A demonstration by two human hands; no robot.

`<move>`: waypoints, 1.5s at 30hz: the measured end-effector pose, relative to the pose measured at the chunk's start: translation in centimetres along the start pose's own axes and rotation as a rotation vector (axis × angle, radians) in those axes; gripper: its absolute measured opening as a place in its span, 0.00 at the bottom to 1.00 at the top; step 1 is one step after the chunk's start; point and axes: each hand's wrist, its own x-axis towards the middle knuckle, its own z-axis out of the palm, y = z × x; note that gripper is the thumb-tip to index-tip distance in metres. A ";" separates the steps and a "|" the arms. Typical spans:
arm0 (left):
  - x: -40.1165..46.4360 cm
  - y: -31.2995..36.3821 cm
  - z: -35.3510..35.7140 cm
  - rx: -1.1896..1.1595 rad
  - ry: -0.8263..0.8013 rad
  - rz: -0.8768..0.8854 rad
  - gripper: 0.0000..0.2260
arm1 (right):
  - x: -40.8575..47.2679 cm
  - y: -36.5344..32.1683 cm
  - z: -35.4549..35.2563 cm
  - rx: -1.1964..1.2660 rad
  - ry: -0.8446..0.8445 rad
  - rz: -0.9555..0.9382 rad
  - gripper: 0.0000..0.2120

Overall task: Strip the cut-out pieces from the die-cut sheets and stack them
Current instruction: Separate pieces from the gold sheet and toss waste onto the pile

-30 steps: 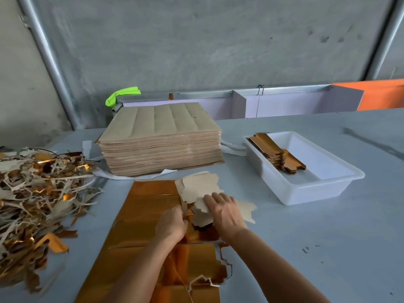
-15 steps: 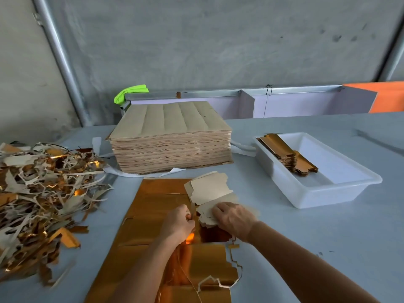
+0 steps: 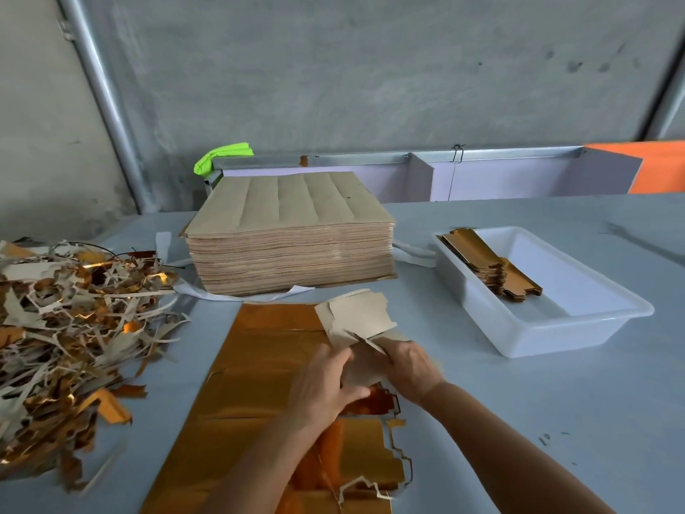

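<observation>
Head view, looking down on a pale grey desk (image 3: 482, 383). Left hand (image 3: 322, 387) and right hand (image 3: 409, 365) meet over a gold die-cut sheet (image 3: 267, 365) lying flat on the desk in front of the person; both grip a small bundle of cut-out pieces (image 3: 357, 320), kraft side up, the left with fingers curled on the bundle's near left edge, the right closed over its right side. The bundle fans upward and away from the hands, above the sheet's far right corner. Below the hands the sheet shows a ragged opening with jagged waste edging along its right margin.

Behind the sheet stands a tall stack of uncut sheets (image 3: 293, 246), kraft face up, resting on white strapping. To the right, well apart from the hands, a white plastic tray (image 3: 578, 328) holds a stack of stripped pieces (image 3: 478, 257) at its far left end, gold faces showing. On the left of the desk lies a loose heap of waste trimmings (image 3: 70, 320), gold and grey strips tangled together. A neon-green cloth (image 3: 222, 157) sits on the rail behind the stack, against a grey wall.
</observation>
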 end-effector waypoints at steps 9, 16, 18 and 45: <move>0.4 0.9 -0.2 0.396 -0.127 0.175 0.16 | 0.0 0.3 -0.4 0.136 0.052 0.081 0.14; 0.3 0.0 -2.1 0.565 -0.109 0.463 0.15 | 0.1 -0.7 -1.7 0.000 0.120 0.030 0.15; 0.6 0.0 -2.6 0.476 0.004 0.491 0.14 | 0.1 -1.4 -2.0 -0.050 0.110 -0.073 0.15; 0.2 0.6 -0.6 0.664 -0.178 0.464 0.10 | -1.0 0.0 -0.5 0.110 0.117 0.115 0.13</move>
